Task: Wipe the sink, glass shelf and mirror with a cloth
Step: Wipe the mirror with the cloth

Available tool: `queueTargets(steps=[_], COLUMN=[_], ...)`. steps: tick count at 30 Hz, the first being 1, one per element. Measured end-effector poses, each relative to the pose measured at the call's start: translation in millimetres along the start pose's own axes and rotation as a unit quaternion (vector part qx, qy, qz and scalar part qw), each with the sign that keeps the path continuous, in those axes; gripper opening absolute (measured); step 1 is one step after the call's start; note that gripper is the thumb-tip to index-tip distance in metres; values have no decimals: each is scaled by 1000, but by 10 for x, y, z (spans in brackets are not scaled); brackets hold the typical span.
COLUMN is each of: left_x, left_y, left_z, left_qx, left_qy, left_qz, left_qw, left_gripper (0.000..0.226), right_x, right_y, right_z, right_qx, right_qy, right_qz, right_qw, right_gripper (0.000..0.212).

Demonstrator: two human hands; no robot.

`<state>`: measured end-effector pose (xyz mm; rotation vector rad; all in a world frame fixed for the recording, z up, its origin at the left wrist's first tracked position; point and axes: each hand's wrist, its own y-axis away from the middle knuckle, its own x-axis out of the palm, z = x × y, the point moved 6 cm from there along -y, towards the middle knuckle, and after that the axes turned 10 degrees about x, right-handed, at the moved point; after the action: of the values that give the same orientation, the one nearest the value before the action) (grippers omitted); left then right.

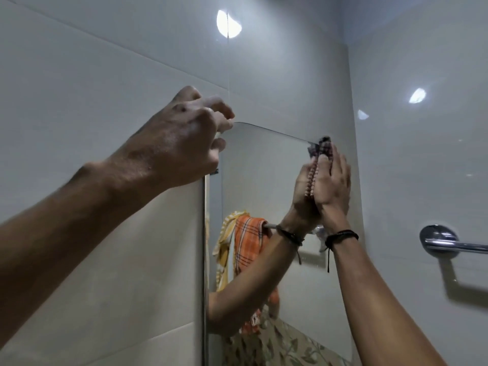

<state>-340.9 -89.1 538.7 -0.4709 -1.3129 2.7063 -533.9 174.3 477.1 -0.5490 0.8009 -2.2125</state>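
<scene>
The mirror (264,175) hangs on a white tiled wall, seen at a steep angle from the left. My left hand (177,138) grips the mirror's top left corner with curled fingers. My right hand (333,178) presses a checked cloth (324,146) flat against the glass near the top right corner, and the cloth sticks out above my fingertips. A black cord bracelet (340,235) circles my right wrist. The sink and the glass shelf are out of view.
A chrome towel rail (449,243) is fixed to the right-hand wall. The mirror reflects my arm, an orange checked towel (249,241) on a rail and a leaf-patterned fabric (280,344). Glossy tiles surround the mirror, with light glare (228,23) high up.
</scene>
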Motion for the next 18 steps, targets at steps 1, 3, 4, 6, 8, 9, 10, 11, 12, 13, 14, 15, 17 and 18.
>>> queueTargets(steps=[1, 3, 4, 6, 8, 9, 10, 11, 12, 13, 14, 15, 17, 18], left_x=[-1, -3, 2, 11, 9, 1, -3, -6, -7, -3, 2, 6, 14, 10], left_y=[-1, 1, -2, -3, -2, -4, -2, 1, 8, 18, 27, 33, 37, 34], left_z=[0, -1, -6, -12, -13, -14, -24, -32, -41, -43, -38, -35, -31, -31], left_qx=[-1, -3, 0, 5, 1, -1, -1, 1, 5, 8, 9, 8, 6, 5], left_qy=[4, 12, 11, 6, 8, 9, 8, 4, 1, -1, -4, -5, -3, 0], left_qz=[-1, 0, 5, 10, 12, 11, 10, 9, 8, 5, 2, 0, -2, -4], left_qw=[1000, 1000, 1000, 1000, 1000, 1000, 1000, 1000, 1000, 1000, 1000, 1000, 1000, 1000], left_gripper=[38, 38, 37, 35, 35, 36, 35, 34, 34, 33, 34, 34, 35, 35], right_x=[-14, -38, -51, -54, 9, 56, 107, 146, 164, 165, 158, 132, 26, -35], right_y=[51, 277, 429, 805, 1227, 1427, 1582, 1664, 1650, 1550, 1378, 1154, 704, 563], right_z=[-104, -246, -287, -253, -32, 128, 256, 357, 420, 435, 397, 318, 24, -156], right_qx=[29, 60, 70, 72, 0, -61, -125, -184, -232, -263, -271, -246, -122, -40], right_qy=[-3, 0, -1, -2, 12, 18, 22, 24, 28, 33, 36, 36, 16, 4], right_qz=[-3, -11, -18, -26, -12, 0, 15, 34, 50, 58, 58, 50, 18, 0], right_qw=[1000, 998, 997, 997, 1000, 998, 992, 982, 971, 963, 960, 967, 992, 999], right_gripper=[59, 61, 64, 67, 63, 61, 59, 58, 57, 57, 57, 57, 60, 61])
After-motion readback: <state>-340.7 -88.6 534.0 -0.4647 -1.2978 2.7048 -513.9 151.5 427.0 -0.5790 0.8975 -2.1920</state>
